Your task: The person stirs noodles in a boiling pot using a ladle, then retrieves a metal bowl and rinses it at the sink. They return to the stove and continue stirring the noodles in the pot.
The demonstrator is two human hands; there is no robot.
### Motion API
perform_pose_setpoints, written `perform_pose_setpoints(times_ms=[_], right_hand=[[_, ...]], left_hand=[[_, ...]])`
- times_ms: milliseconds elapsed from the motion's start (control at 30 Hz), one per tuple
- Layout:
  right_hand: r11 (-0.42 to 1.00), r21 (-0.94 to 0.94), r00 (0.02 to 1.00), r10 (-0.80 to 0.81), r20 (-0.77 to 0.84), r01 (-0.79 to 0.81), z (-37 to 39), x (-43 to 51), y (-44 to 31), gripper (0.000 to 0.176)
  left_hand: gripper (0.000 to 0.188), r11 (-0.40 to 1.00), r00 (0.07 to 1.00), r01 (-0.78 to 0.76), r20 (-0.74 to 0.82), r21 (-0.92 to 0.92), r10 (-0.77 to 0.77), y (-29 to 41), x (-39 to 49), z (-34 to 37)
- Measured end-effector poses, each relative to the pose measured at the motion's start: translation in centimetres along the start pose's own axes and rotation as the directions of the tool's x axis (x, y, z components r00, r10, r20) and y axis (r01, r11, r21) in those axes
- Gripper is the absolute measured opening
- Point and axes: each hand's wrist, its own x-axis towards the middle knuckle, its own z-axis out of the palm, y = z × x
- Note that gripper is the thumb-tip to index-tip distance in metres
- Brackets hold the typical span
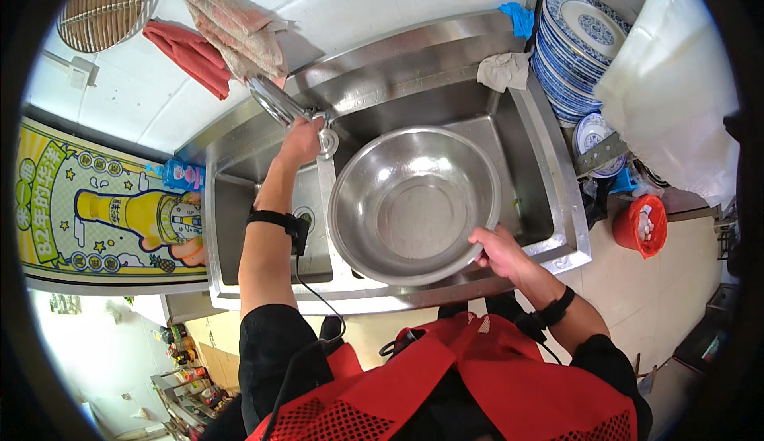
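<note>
A wide stainless steel basin [418, 220] rests tilted slightly over the right bowl of a double sink [537, 142]. It looks bare inside, with light glinting off its wall. My right hand [498, 250] grips its near right rim, thumb on top of the edge. At the back, on the divider between the bowls, my left hand [303, 141] is closed around part of the chrome faucet [277, 103]. The fingers hide much of the part they hold. No stream of water can be made out. Left of the basin, the smaller bowl shows its drain [304, 217].
Cloths [233, 29] hang on the wall behind the faucet. A beige rag [504, 72] drapes over the sink's back right corner. Stacked blue-and-white plates [582, 41] stand at right, beside plastic sheeting [671, 95]. A red bin [627, 232] sits below. A blue bottle [184, 175] is left.
</note>
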Motion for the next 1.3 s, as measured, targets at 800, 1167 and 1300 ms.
perform_pose_setpoints(times_ms=[800,1167,1300], right_hand=[[0.997,-0.058,0.99,-0.04,0.138,0.049,-2.0,2.1,-0.4,0.018],[0.854,-0.238,0.884,-0.466,0.044,0.462,2.8,1.4,-8.5,0.019],[0.948,-0.109,0.949,-0.307,-0.071,0.299,3.5,-3.1,-4.2,0.019]], left_hand=[[0.028,0.517,0.525,0.706,-0.132,-0.484,-0.841,17.8,-51.0,1.5],[0.04,-0.008,0.289,0.883,0.557,-0.47,-0.778,22.4,-63.9,19.9],[0.042,-0.027,0.361,0.851,0.62,-0.525,-0.697,18.2,-64.9,22.1]])
